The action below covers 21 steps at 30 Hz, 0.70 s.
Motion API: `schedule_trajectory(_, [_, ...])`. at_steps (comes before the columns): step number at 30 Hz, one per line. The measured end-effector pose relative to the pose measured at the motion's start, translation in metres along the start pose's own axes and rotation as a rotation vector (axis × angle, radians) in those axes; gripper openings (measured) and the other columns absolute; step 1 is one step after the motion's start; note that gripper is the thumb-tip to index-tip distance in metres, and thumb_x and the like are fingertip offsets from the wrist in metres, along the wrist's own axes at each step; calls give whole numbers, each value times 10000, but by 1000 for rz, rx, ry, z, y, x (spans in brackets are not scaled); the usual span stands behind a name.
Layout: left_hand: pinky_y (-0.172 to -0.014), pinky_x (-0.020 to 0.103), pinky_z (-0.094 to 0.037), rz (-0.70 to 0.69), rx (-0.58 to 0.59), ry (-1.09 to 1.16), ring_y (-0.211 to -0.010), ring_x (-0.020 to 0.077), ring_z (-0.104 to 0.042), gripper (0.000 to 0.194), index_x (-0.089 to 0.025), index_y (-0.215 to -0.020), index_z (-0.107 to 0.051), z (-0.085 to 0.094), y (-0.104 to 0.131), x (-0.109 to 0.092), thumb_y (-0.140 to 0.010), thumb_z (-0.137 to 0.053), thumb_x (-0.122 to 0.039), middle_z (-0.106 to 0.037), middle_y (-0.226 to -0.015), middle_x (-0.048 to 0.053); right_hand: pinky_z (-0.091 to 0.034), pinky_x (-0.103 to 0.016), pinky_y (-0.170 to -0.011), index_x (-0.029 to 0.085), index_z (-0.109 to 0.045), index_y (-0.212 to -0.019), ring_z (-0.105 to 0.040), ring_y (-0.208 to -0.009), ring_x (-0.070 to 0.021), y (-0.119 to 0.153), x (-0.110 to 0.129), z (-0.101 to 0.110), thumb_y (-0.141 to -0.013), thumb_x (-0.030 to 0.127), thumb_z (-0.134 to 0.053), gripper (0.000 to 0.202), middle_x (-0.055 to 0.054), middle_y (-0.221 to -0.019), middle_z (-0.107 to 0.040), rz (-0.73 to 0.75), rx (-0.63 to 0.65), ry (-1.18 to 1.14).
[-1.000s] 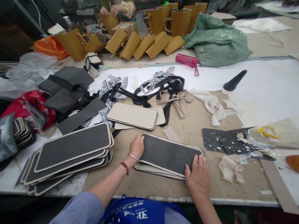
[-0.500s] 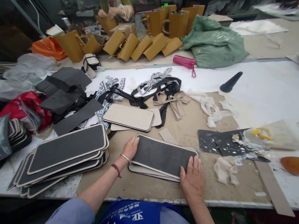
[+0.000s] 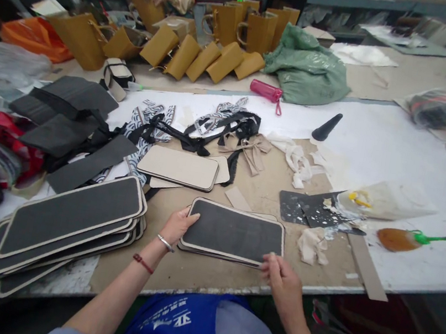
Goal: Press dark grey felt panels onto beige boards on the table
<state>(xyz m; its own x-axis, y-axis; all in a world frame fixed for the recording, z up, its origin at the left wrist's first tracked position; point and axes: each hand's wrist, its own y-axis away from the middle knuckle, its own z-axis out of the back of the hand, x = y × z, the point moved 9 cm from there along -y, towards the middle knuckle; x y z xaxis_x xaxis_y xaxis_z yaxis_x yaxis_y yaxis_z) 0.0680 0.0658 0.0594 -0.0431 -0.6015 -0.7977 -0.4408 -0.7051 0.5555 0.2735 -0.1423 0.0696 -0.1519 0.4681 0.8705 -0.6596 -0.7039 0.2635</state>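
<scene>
A stack of dark rounded panels with pale borders (image 3: 234,232) lies in front of me on the brown board. My left hand (image 3: 179,226) grips its left end, thumb on top of the upper panel. At the lower right corner, my right hand (image 3: 278,269) has its fingers curled together; whether they pinch the edge is too small to tell. To the left rests a larger, fanned-out stack of similar panels (image 3: 73,217). Beyond the front stack lie beige panels (image 3: 178,167).
Behind are fabric strips (image 3: 246,126), a pink bottle (image 3: 266,90), a green sack (image 3: 307,68) and mustard bags (image 3: 184,58). At right lie a black cone (image 3: 326,127), a glue-spotted sheet (image 3: 304,208) and an amber bottle (image 3: 396,239). Another person works at the back left.
My right hand has gone from lying spread on the stack's right end to curled fingers at its lower corner. The panels sit more evenly stacked. The view has shifted right.
</scene>
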Motion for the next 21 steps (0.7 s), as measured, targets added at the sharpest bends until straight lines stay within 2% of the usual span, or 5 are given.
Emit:
schedule_trajectory(3, [-544, 244, -491, -2, -48, 2, -526, 127, -584, 289, -124, -782, -598, 0, 4, -1, -576, -723, -284, -644, -599, -6, -399, -194, -419, 130, -607, -786, -541, -494, -111, 32, 7, -76, -758, 604, -508, 485, -53, -639, -624, -289, 421, -365])
schedule_trajectory(5, [-545, 246, -491, -1, -60, 2, -519, 125, -580, 255, -123, -757, -600, 3, 5, 1, -584, -717, -270, -646, -595, -3, -428, -174, -440, 114, -601, -830, -573, -538, -104, 47, 7, -108, -727, 565, -590, 462, -72, -696, -645, -507, 466, -616])
schedule_trajectory(7, [-544, 245, -490, 3, -69, 1, -522, 127, -582, 249, -121, -746, -603, 10, 6, 4, -583, -720, -269, -648, -593, -1, -476, -174, -497, 117, -583, -819, -602, -599, -106, 48, 1, -119, -717, 494, -647, 396, -72, -723, -651, -650, 338, -853])
schedule_trajectory(14, [-571, 264, -495, 40, -79, 37, -566, 159, -610, 339, -101, -743, -613, 46, 11, 18, -530, -771, -311, -651, -584, 31, -495, -147, -435, 179, -553, -800, -595, -538, -96, 17, -35, -67, -568, 278, -789, 345, 37, -626, -629, -600, -180, -1045])
schedule_trajectory(21, [-681, 335, -518, 153, 20, 187, -687, 227, -649, 409, -88, -831, -599, 54, 16, 34, -499, -794, -225, -682, -710, 103, -549, -233, -557, 150, -580, -813, -628, -617, -143, 18, -32, -60, -426, 338, -830, 498, -1, -731, -665, -517, -112, -810])
